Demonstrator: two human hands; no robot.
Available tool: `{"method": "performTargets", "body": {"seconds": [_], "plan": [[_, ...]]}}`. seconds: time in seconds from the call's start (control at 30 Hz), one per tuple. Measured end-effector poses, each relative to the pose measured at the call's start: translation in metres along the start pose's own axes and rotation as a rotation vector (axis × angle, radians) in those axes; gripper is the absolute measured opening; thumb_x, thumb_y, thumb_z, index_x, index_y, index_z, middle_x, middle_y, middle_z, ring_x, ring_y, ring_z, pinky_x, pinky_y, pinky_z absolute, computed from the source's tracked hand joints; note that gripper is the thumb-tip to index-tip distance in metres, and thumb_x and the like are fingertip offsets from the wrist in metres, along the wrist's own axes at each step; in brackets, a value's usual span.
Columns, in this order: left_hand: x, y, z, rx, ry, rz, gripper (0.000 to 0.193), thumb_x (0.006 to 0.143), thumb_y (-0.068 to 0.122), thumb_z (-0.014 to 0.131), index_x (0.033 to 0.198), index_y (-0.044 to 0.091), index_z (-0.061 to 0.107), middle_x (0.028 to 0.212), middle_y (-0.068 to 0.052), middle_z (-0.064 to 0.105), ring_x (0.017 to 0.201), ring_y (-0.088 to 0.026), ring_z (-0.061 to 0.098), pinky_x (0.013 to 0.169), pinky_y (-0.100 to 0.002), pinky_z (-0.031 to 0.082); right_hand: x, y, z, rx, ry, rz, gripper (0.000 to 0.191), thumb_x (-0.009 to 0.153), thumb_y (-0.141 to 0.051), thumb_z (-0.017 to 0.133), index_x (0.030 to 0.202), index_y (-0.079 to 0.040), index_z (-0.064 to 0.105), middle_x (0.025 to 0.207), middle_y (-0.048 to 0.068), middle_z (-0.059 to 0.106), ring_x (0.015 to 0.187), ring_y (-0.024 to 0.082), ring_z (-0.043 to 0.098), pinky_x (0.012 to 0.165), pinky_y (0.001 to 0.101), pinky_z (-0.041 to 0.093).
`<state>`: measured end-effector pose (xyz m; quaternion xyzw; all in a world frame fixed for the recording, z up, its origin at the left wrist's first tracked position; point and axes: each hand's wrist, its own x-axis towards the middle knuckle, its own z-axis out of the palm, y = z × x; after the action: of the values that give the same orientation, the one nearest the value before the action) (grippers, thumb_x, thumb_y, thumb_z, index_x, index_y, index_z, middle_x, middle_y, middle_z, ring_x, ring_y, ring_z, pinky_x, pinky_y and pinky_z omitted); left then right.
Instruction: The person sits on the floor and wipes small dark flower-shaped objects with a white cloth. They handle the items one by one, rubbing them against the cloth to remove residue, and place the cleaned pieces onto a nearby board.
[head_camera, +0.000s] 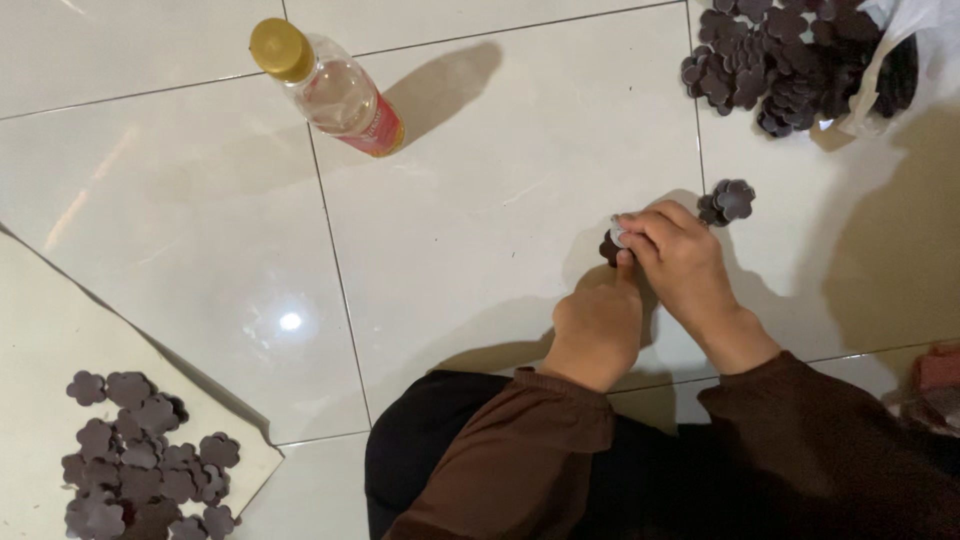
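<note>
White shiny floor tiles all round. Right hand (682, 255) pinched shut on one dark flower (608, 248), a small pale bit at the fingertips. Left hand (598, 330) curled just below, one finger up against the same flower; hard to tell if gripping it. Looks like pressing the pale bit onto the flower, held low over the floor. Just beside, a small stack (728, 200). Farther off, a big pile (780, 60) by a bag (885, 70), a bottle (330, 90), more flowers (140, 460) on a sheet (40, 340).
</note>
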<state>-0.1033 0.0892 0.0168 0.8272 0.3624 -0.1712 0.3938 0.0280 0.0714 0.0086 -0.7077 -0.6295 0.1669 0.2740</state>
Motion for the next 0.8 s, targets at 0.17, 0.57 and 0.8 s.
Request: {"method": "performTargets", "body": {"seconds": [0.17,0.57,0.8], "plan": [[0.004,0.001,0.007,0.091,-0.033,0.017,0.084,0.090,0.013,0.062,0.159,-0.008,0.018,0.100,-0.014,0.072,0.081,-0.025,0.073,0.053,-0.039,0.058,-0.002,0.001,0.000,-0.036,0.002,0.021,0.013,0.090,-0.002,0.074,0.103,0.002,0.073,0.100,0.013,0.069,0.085,0.027,0.070,0.075,0.0349,0.058],[0.013,0.003,0.017,0.035,0.076,0.036,0.087,0.084,0.010,0.063,0.154,-0.012,0.018,0.110,-0.017,0.069,0.074,-0.025,0.073,0.047,-0.040,0.058,-0.002,0.010,0.004,-0.061,-0.009,0.041,0.013,0.090,0.001,0.070,0.103,-0.001,0.073,0.101,0.013,0.070,0.087,0.030,0.069,0.078,0.0383,0.055],[0.020,-0.009,0.031,-0.010,0.132,0.138,0.033,0.089,0.010,0.061,0.120,0.002,0.069,0.135,-0.020,0.060,0.122,-0.034,0.057,0.088,-0.048,0.056,-0.010,0.046,0.037,-0.004,0.090,-0.009,0.016,0.086,-0.001,0.066,0.101,-0.004,0.073,0.094,0.017,0.068,0.083,0.035,0.069,0.073,0.0413,0.056]]}}
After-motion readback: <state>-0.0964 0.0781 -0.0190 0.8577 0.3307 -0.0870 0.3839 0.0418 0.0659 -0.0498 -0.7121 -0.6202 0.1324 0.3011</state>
